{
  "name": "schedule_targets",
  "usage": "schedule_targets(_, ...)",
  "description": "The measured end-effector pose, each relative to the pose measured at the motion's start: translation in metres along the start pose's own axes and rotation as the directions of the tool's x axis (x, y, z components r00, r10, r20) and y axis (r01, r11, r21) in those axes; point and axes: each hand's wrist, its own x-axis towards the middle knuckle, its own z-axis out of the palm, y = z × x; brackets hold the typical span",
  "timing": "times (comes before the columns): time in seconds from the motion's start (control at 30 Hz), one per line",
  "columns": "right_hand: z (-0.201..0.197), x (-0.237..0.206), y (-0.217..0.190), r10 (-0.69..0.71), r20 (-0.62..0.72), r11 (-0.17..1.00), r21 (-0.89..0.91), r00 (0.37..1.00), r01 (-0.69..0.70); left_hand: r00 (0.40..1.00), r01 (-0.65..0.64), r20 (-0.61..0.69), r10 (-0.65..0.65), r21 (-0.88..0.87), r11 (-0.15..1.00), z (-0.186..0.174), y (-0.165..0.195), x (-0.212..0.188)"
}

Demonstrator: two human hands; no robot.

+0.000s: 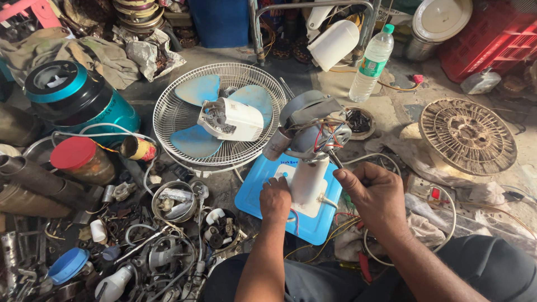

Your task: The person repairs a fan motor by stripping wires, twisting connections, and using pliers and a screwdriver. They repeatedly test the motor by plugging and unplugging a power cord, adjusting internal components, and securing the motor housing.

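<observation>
The grey fan motor with exposed red and black wires (316, 131) is standing on its white plastic neck (308, 180) over the blue square base (279, 196), in the near centre. The left hand (275, 198) is gripping the neck low down; the right hand (373, 193) is pinching a dark screwdriver (334, 159) at the motor, so the motor fastening seems to be in work. The next move needs a steady neck and a well-seated tip. To the far left, a white wire fan guard with blue blades (219, 120) is lying.

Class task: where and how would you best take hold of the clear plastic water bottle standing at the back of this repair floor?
Grip the water bottle around its middle, at the label, coming from the near side. It stands nearly upright, its round body suits a wrap grip, and clutter crowds behind it.
</observation>
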Motion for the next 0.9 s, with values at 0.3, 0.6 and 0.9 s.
schedule_targets(0.3, 0.000, 0.001, 0.000, -0.003, 0.000, 1.000, -0.018, 1.000, 0.003, 0.999, -0.012, 0.043, 0.008, 0.098, 0.995, 0.012, 0.001, 0.003)
schedule_targets(0.6, 0.002, 0.003, -0.004, 0.008, -0.008, 1.000, 0.018, 1.000, -0.007, 0.996, -0.008, 0.092, -0.009, 0.178, 0.984, 0.029, 0.000, 0.008)
schedule_targets(0.9, -0.047, -0.013, 0.062, -0.138, 0.129, 0.922, -0.345, 0.982, 0.175, 0.999, -0.020, 0.052, 0.013, 0.135, 0.991, 0.036, -0.005, -0.005)
